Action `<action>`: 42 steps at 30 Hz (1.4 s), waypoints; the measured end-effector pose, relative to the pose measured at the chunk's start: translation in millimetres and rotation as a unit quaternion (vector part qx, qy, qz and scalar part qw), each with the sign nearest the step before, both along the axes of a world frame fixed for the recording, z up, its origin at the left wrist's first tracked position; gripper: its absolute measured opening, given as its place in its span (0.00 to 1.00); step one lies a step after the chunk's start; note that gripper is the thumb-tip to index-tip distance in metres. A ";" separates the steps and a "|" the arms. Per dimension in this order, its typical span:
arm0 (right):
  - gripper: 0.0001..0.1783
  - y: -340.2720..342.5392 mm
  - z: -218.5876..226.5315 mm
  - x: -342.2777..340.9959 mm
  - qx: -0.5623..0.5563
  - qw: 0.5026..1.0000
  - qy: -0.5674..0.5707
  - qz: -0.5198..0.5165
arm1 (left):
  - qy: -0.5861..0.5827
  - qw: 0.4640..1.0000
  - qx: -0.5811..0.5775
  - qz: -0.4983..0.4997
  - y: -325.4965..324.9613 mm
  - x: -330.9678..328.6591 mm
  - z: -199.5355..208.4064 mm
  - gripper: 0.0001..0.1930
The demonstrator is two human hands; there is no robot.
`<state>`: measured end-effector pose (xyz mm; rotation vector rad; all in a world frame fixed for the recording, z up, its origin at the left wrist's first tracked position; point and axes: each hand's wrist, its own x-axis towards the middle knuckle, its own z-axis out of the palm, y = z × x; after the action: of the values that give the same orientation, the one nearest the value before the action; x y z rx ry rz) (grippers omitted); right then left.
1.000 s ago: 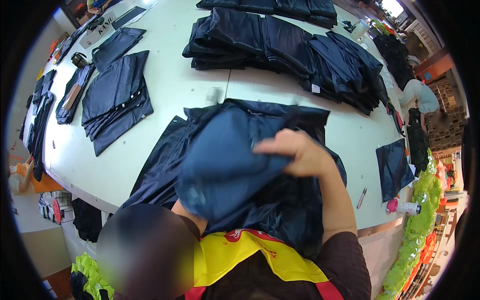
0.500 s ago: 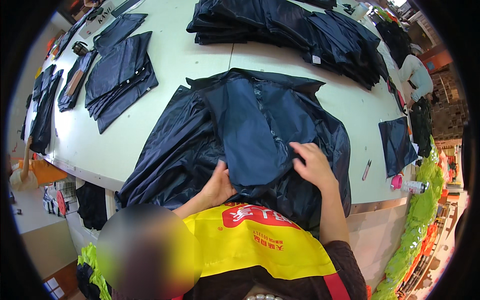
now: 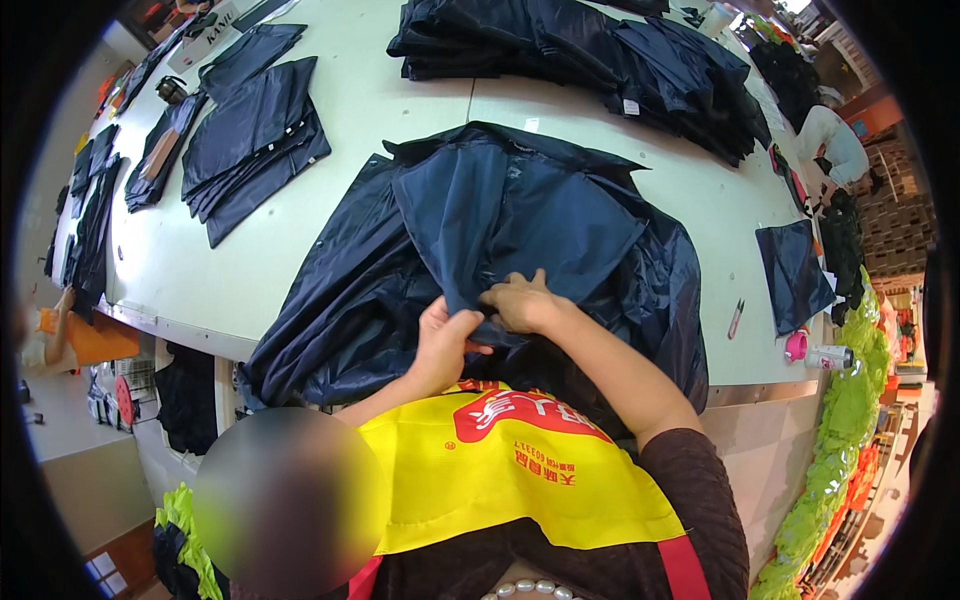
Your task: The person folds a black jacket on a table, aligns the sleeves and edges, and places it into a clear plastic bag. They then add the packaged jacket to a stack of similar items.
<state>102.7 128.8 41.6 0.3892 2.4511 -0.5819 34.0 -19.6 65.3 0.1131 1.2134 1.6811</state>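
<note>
A dark navy jacket (image 3: 345, 260), thin and slightly shiny, is spread over the near side of the pale table, its collar at the far end. Its front panel lies in soft folds at the middle. My left hand (image 3: 447, 345) pinches a fold of the jacket between thumb and fingers, low on the front panel. Just right of it and slightly farther off, my right hand (image 3: 522, 303) has its fingers bent onto the same cloth, gripping it close to the front edge. The fingertips of both hands are partly hidden in the folds.
A long stack of folded navy garments (image 3: 560, 50) lies across the far side of the table (image 3: 400, 110). More folded pieces (image 3: 255, 130) are at the left. On the right are red-handled thread snips (image 3: 736, 319), a pink roll (image 3: 796, 346), a bottle (image 3: 830, 357) and a folded navy piece (image 3: 794, 277).
My right hand has moved left, from the right side of the panel to beside my left hand. My left hand has risen a little and now pinches the cloth, which has bunched between them.
</note>
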 end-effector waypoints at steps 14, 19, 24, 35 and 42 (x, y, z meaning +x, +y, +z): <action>0.19 38.6 38.8 6.1 0.018 0.995 -0.101 0.000 | 0.077 0.984 0.142 0.072 4.7 -58.5 14.4 0.07; 0.28 68.0 72.3 80.9 -0.217 0.922 0.269 -0.174 | 0.411 0.910 0.049 0.026 -19.1 -106.5 -13.9 0.30; 0.29 38.5 23.4 126.7 0.211 0.864 0.443 -0.118 | 0.519 0.854 -0.029 -0.006 -2.7 -118.7 -49.8 0.17; 0.13 128.9 31.8 138.8 0.071 0.896 0.367 -0.240 | 0.708 0.628 -0.155 -0.283 59.9 -206.4 15.7 0.16; 0.15 125.0 -1.9 135.6 0.084 0.858 0.387 -0.327 | 0.817 0.543 0.153 -0.120 39.7 -108.7 -10.2 0.07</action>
<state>238.3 253.9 39.7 1.3145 3.1294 -0.9404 -74.8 20.0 55.1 2.3950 1.8811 1.1624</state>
